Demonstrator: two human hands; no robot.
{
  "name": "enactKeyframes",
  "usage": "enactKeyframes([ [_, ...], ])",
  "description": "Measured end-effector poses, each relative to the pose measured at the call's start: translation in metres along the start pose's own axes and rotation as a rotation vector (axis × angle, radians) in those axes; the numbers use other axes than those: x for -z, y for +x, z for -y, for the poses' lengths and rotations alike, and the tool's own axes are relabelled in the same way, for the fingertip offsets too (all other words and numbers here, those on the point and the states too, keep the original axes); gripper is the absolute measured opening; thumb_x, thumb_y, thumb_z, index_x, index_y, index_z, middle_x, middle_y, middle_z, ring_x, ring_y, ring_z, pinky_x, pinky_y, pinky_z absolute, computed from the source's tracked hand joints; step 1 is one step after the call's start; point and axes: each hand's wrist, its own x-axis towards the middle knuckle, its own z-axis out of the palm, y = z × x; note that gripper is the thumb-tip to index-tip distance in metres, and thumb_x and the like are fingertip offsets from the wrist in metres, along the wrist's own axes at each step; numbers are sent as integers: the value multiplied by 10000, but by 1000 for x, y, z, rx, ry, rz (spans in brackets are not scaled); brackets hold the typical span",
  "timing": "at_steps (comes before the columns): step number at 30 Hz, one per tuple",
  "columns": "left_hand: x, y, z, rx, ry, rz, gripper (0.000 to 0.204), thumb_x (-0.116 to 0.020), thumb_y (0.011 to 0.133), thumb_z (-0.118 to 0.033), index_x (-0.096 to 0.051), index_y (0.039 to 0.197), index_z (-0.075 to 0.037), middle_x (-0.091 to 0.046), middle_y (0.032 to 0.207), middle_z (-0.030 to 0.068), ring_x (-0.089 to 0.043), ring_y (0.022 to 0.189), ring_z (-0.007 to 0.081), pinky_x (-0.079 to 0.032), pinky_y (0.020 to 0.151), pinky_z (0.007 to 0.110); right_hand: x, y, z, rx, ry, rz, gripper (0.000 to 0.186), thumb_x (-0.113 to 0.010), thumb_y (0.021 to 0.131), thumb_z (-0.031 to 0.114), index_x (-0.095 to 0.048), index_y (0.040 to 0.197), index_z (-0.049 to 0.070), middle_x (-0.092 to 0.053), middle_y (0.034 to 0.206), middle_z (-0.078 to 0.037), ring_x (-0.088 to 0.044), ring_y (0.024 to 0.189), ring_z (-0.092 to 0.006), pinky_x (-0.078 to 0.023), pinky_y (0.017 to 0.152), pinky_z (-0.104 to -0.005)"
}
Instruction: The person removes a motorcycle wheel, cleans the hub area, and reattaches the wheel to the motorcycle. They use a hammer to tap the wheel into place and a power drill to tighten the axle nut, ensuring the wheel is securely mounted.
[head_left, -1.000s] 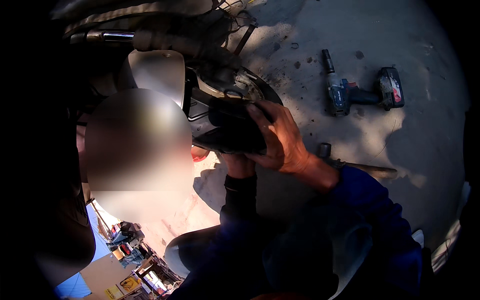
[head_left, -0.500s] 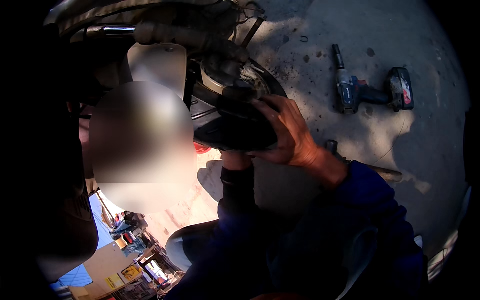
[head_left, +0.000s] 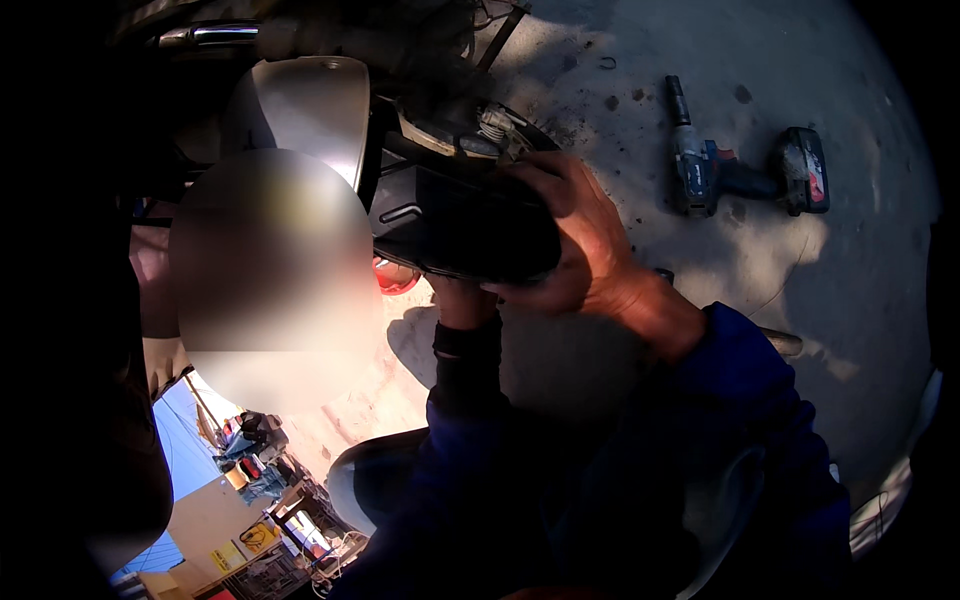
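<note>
A black moulded plastic part (head_left: 470,225), rounded at its right end and with a slot-shaped detail near its left, lies between my hands. My right hand (head_left: 585,235) wraps round its right end, fingers over the far edge and thumb along the near edge. Beneath the near edge is my left hand (head_left: 463,303), pressed up against the part, its fingers hidden behind it. Just beyond the part are a dark-rimmed wheel (head_left: 530,125) and a pale side panel (head_left: 310,105) of what looks like a motorcycle.
A cordless impact wrench (head_left: 715,175) with a long socket lies on the concrete floor at right. A wooden tool handle (head_left: 782,342) sticks out past my right sleeve. Below the part's left end is a red object (head_left: 396,277). A blurred disc covers the left middle.
My hands and the black part have risen slightly in the picture. The part has tilted, so its slot now shows; the background has also shifted a little upward.
</note>
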Motion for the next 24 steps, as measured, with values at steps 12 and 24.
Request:
enactKeyframes([
  [12, -45, 34, -61, 224, -1103, -384, 257, -551, 1094, -244, -548, 1226, -24, -604, 1101, 33, -571, 998, 118, -472, 887, 290, 22, 6, -7, 115, -153, -96, 1004, -925, 706, 253, -385, 1514, -3, -635, 1328, -223, -678, 1188, -346, -568, 1006, -409],
  [24, -51, 33, -34, 413, -1340, -412, 222, -678, 1017, -159, -603, 1176, -23, -643, 1061, 44, -624, 983, 167, -526, 887, 315, 36, 13, -29, 40, -150, -110, 969, -891, 797, 288, -341, 1553, 31, -599, 1372, -224, -641, 1241, -320, -507, 1085, -418],
])
